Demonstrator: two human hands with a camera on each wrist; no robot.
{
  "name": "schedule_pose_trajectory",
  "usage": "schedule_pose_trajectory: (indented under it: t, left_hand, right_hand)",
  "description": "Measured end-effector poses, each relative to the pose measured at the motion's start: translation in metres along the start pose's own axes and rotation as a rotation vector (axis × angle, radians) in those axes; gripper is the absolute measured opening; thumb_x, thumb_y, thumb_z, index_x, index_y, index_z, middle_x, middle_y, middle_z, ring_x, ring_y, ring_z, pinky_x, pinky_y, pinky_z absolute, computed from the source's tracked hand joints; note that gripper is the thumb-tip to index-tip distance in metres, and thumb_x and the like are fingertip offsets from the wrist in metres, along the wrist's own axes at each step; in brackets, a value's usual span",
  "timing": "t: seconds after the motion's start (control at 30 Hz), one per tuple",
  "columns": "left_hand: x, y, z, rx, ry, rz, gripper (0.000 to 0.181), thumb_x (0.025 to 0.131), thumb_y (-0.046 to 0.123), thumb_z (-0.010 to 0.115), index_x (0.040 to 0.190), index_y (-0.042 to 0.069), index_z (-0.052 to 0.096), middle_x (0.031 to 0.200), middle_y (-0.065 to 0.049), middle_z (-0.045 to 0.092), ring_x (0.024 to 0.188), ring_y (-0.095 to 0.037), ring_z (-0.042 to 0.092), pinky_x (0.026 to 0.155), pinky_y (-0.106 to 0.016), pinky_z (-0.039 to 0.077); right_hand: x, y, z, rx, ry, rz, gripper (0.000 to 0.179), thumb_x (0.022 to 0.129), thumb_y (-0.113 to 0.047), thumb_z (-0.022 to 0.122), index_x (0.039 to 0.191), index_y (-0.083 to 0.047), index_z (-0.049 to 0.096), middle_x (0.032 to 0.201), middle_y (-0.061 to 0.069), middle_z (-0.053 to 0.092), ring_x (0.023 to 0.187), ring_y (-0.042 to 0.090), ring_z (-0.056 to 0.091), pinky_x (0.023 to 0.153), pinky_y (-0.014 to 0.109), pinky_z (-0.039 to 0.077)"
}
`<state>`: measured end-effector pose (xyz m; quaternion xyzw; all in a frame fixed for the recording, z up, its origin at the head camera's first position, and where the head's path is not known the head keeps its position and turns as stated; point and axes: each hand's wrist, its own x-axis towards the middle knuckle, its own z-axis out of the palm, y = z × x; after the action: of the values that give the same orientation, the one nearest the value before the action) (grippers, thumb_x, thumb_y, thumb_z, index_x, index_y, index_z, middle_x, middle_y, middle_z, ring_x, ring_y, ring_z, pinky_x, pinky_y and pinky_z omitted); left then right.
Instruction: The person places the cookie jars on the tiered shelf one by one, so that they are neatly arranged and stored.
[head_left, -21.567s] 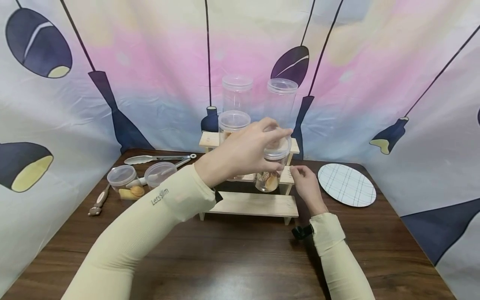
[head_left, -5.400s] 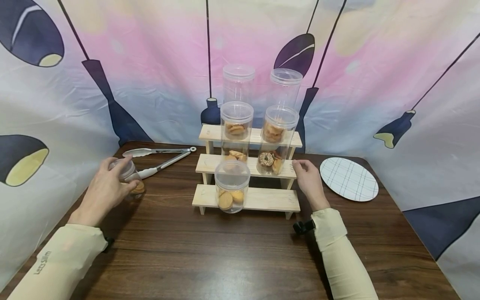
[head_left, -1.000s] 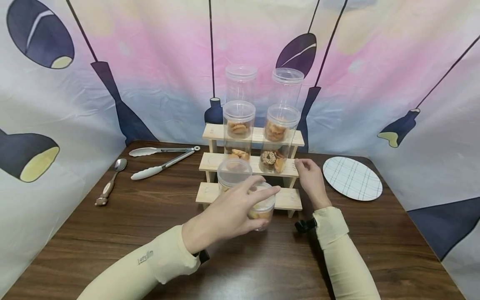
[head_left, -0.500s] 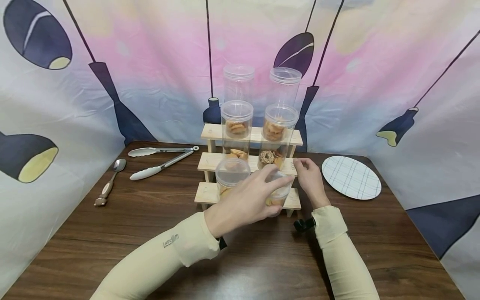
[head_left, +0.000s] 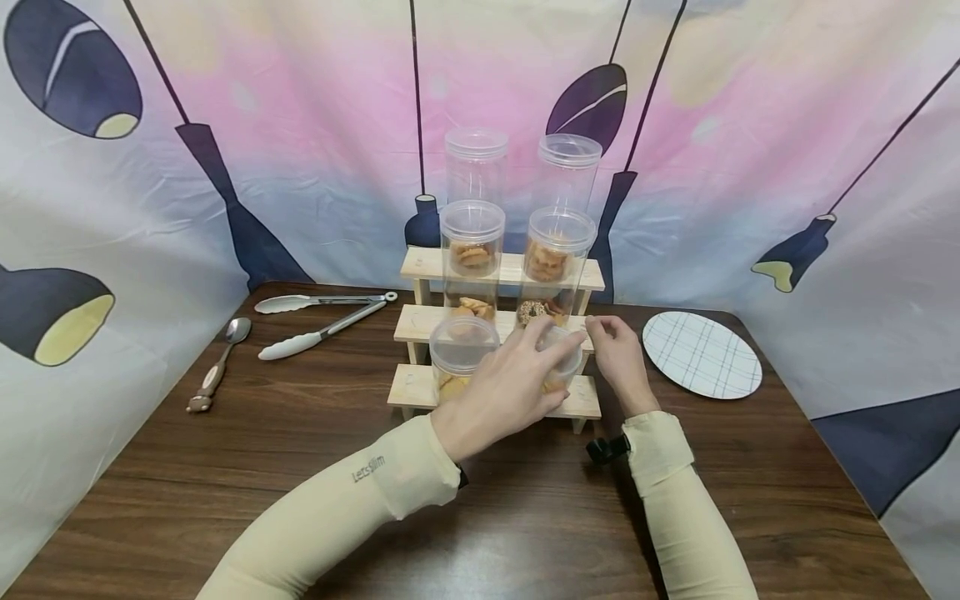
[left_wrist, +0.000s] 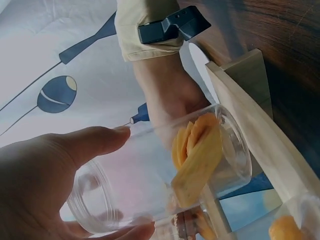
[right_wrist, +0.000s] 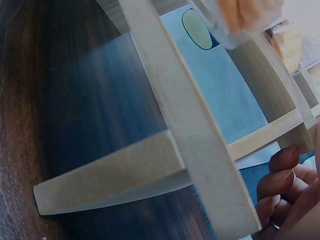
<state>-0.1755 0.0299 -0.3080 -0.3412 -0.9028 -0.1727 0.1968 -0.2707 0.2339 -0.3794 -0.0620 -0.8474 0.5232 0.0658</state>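
My left hand [head_left: 502, 392] grips a clear lidded jar [left_wrist: 145, 175] over the right part of the lowest step of a three-step wooden stand [head_left: 414, 383]. In the left wrist view, thumb and fingers wrap the lid end, and yellow and orange cookies [left_wrist: 200, 160] lie near the base. Close by, my right hand [head_left: 621, 367] pinches the right end of the middle step; its curled fingers [right_wrist: 285, 175] show beside the wood in the right wrist view. A wide jar of round cookies [head_left: 459, 354] stands left on the lowest step. My left hand partly hides the held jar.
Two cookie jars [head_left: 472, 262] stand on the middle step, with two tall jars [head_left: 567, 179] behind. Open tongs [head_left: 322, 333] and a spoon [head_left: 217, 371] lie left on the dark table [head_left: 300, 442]. A checked plate [head_left: 702, 354] lies at right.
My left hand picked up a cookie jar at the table's left and carried it to the lowest step's right side. Since 21.6 seconds ago, two jars left the table's left side. My right hand stays put.
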Motion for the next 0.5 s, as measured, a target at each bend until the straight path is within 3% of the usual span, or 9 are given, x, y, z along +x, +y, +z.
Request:
schedule_pose_trajectory:
  t: [0.2, 0.5]
  left_hand:
    - [0.002, 0.002, 0.009, 0.016, 0.041, -0.036, 0.070, 0.083, 0.030, 0.082, 0.145, 0.024, 0.052, 0.139, -0.016, 0.047, 0.114, -0.031, 0.058, 0.075, -0.041, 0.058]
    - [0.002, 0.007, 0.018, 0.034, 0.024, -0.113, 0.072, 0.083, 0.031, 0.081, 0.147, 0.023, 0.050, 0.138, -0.020, 0.046, 0.109, -0.034, 0.061, 0.073, -0.042, 0.059]
  right_hand:
    - [0.000, 0.001, 0.000, -0.011, 0.006, -0.014, 0.062, 0.098, -0.061, 0.046, 0.134, -0.011, 0.059, 0.126, 0.015, 0.062, 0.098, 0.030, 0.061, 0.082, 0.041, 0.050]
    - [0.001, 0.001, 0.000, -0.015, 0.008, -0.007, 0.062, 0.098, -0.060, 0.046, 0.133, -0.011, 0.059, 0.126, 0.016, 0.062, 0.100, 0.031, 0.060, 0.083, 0.042, 0.048]
